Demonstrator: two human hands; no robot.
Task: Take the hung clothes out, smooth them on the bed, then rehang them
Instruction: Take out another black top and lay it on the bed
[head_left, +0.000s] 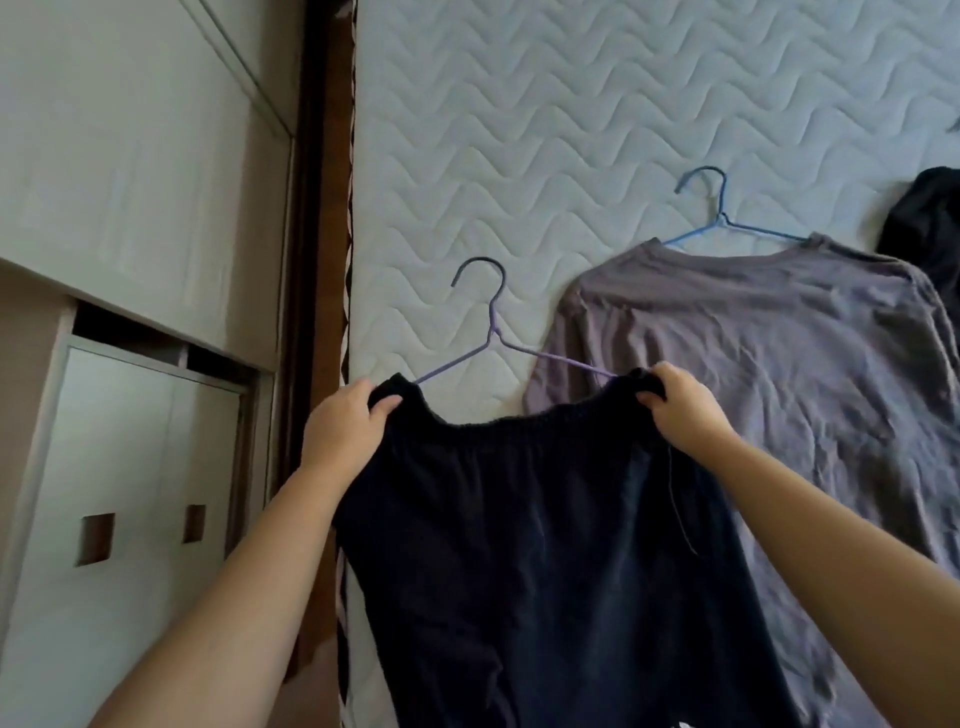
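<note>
- Dark garment (545, 545) hangs nearest, just beside the grey shirt (753, 353) lying on the bed (571, 104)
- Left grip (345, 426) and right grip (680, 408) each pinch its top edge, fingers curled round cloth
- Purple hanger (493, 332) pokes from that edge; probably rehanging, next seating the cloth evenly

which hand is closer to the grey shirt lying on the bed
Right. The right hand grips the dark garment by its waistband, directly over the grey shirt in this view. The left hand grips the waistband's other end near the mattress edge, clear of the shirt.
</note>
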